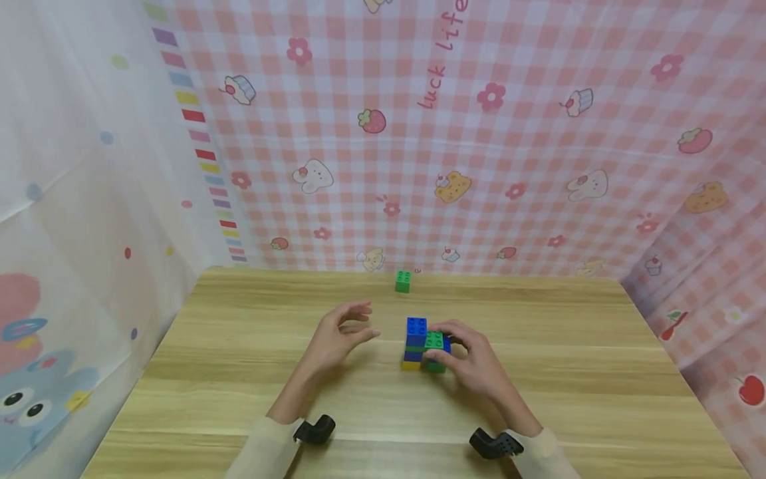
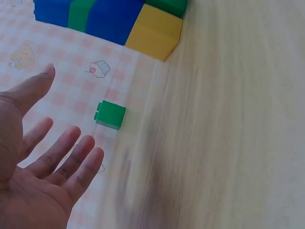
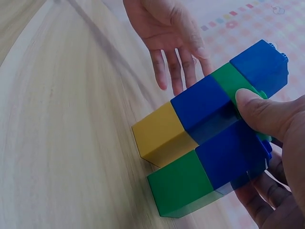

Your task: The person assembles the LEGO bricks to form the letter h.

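Observation:
On the table, a tall stack of toy building bricks has a yellow brick (image 3: 159,133) at its base, then a blue brick (image 3: 205,105), a green brick (image 3: 228,81) and a blue brick (image 1: 416,327) on top. Close beside it stands a shorter stack, a green brick (image 3: 181,186) under a blue one (image 3: 231,152). My right hand (image 1: 469,352) grips the upper green brick, its thumb on the near side and fingers behind, partly hidden. My left hand (image 1: 341,336) hovers left of the stacks, fingers spread, holding nothing.
A loose green brick (image 1: 403,282) sits near the table's back edge, beyond the stacks. Pink checked cloth (image 1: 419,166) hangs behind the wooden table (image 1: 239,346), and a white printed curtain (image 1: 90,199) hangs at the left.

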Motion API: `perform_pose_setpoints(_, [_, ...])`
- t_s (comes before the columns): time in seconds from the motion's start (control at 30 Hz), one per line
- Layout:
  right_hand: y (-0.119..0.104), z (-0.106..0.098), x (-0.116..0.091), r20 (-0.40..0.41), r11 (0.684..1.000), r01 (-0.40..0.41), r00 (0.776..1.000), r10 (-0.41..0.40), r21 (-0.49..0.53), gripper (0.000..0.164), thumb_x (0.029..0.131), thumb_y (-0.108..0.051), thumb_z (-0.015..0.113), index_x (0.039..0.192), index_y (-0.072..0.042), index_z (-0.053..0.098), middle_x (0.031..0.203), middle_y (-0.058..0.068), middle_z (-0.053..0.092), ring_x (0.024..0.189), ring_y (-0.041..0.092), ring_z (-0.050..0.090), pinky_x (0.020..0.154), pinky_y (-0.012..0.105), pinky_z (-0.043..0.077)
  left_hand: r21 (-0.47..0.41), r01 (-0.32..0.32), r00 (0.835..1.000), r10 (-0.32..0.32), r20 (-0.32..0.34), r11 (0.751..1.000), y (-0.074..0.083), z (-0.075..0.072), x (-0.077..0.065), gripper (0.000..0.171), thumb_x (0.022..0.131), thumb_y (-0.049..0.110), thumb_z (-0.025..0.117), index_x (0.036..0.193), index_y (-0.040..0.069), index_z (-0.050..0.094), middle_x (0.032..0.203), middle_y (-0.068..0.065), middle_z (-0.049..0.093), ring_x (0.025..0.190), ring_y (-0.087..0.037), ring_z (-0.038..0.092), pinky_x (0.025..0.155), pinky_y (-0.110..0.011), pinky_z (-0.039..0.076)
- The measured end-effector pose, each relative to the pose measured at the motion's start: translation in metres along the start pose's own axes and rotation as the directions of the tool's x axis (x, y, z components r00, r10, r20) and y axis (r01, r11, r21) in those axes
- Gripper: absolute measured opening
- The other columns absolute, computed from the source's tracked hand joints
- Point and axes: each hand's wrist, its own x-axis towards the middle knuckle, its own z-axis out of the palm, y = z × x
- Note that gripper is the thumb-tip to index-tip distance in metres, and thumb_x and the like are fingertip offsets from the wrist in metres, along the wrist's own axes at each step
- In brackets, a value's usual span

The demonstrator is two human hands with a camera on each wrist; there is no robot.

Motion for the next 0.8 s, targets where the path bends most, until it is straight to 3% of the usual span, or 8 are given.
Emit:
perform_pose_setpoints(0.33, [0.005, -0.005, -0.004, -0.010, 1.000, -0.012, 1.000, 0.012, 0.019, 0.033, 0.091, -0.030, 0.079, 0.123, -0.029, 0.069, 0.121, -0.008, 0.070, 0.111, 0.013, 0.065, 0.099, 0.042, 0.058, 0.040, 0.016, 0.999, -0.014, -0.046, 0.999, -0.004, 0.004, 0.021, 0.063, 0.088, 0.020, 0.082, 0.145, 0.011, 0.055, 0.143, -0.014, 0.060, 0.129, -0.031, 0.059, 0.108, -0.046, 0.053])
perform_pose_setpoints(0.8, [0.008, -0.005, -0.006, -0.018, 0.999, -0.027, 0.999, 0.028, 0.040, 0.034, 0.090, -0.033, 0.079, 0.123, -0.031, 0.069, 0.121, -0.009, 0.070, 0.113, 0.016, 0.066, 0.101, 0.046, 0.056, 0.067, 0.040, 0.999, -0.038, -0.030, 0.997, -0.013, 0.011, 0.052, 0.068, 0.090, 0.027, 0.081, 0.149, 0.015, 0.050, 0.147, -0.014, 0.057, 0.134, -0.030, 0.055, 0.113, -0.047, 0.050])
